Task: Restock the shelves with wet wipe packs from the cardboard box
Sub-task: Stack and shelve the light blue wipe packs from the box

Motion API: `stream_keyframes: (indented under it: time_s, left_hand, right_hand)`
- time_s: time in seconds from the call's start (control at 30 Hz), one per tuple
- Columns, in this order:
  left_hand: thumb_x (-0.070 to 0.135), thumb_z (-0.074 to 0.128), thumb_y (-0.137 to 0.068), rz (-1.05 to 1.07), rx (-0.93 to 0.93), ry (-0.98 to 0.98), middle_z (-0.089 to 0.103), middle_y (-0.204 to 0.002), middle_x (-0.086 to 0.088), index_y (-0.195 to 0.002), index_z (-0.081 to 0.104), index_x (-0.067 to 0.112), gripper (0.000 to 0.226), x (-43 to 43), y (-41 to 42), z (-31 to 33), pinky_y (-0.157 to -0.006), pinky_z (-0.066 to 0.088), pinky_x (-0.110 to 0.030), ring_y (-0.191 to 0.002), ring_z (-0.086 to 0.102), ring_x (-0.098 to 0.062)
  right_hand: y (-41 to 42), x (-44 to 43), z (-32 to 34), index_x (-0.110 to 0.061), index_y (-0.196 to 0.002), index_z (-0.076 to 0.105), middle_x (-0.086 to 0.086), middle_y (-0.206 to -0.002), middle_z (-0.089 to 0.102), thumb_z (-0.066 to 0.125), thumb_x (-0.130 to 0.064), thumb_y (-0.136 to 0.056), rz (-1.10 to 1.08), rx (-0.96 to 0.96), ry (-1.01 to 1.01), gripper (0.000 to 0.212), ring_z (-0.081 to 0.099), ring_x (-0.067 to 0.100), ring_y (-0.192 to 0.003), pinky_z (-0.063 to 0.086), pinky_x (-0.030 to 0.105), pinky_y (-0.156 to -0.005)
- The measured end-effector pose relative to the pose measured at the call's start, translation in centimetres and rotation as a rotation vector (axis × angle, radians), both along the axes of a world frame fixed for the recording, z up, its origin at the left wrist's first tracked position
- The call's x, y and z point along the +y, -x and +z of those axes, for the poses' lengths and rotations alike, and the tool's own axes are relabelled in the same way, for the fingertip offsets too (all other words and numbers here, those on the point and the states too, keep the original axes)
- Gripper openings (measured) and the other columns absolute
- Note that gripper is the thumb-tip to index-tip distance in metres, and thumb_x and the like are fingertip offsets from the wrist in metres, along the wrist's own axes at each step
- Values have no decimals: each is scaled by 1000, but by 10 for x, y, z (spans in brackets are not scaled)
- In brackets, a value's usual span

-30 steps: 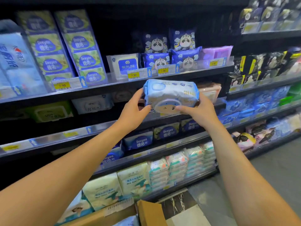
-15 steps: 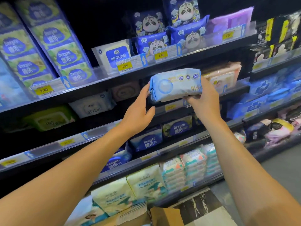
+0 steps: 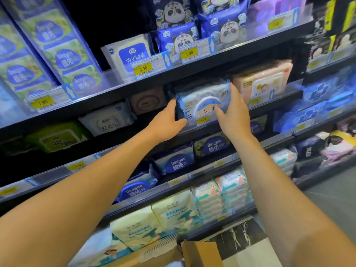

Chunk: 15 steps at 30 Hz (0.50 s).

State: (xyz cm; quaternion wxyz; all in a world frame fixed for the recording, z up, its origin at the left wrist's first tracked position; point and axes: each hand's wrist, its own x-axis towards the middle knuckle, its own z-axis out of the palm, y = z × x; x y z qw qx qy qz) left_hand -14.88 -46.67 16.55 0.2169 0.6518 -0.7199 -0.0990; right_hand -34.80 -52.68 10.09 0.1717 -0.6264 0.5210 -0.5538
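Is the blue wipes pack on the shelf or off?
On. The blue wipes pack sits behind the price rail, left hand and right hand flanking it.
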Motion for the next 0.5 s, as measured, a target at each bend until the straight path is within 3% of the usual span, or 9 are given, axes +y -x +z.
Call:
stream_keyframes:
  time_s: [0.07,0.1,0.17,0.27,0.37,0.5]
  left_hand:
    - [27,59,-102,14,-4,17,37,-163,-3,-164,13,21,77,1,1,2,-93,39,-26,-127,55,-24]
    - [26,59,-101,38,-16,51,34,-163,-5,-163,14,20,77,4,1,1,-93,41,-28,-132,52,-27]
    - [23,59,-97,74,-134,225,37,-155,-9,-159,26,20,70,13,1,-8,-83,49,-37,-120,55,-31]
    - [19,58,-94,-41,-428,449,48,-140,-5,-145,51,23,52,22,4,-20,-71,53,-46,-107,55,-30]
    - [29,54,-97,-97,-597,360,47,-149,-1,-147,52,30,50,21,13,-21,-75,54,-44,-111,59,-31]
    - [36,51,-100,-110,-630,237,32,-162,2,-157,37,28,59,17,20,-24,-76,47,-36,-118,60,-28]
  right_hand:
    - [1,2,-1,-18,-164,21,6,-166,33,71,-19,-97,5,70,-5,84,30,24,-153,36,43,-120]
    - [2,4,-2,-16,-164,23,7,-165,32,72,-22,-97,-12,99,2,84,29,25,-153,36,44,-120]
    - [5,11,-5,-14,-158,34,9,-156,38,73,-25,-94,-84,154,55,75,36,27,-145,40,43,-114]
    - [9,24,-9,-19,-146,50,6,-141,51,69,-28,-94,-92,288,110,56,45,28,-132,42,45,-105]
    - [10,33,-13,-28,-145,52,1,-139,56,66,-33,-94,-19,443,93,54,44,27,-136,36,48,-110]
    - [9,40,-20,-35,-155,39,-6,-158,43,66,-45,-92,-1,601,46,69,27,27,-152,20,53,-124]
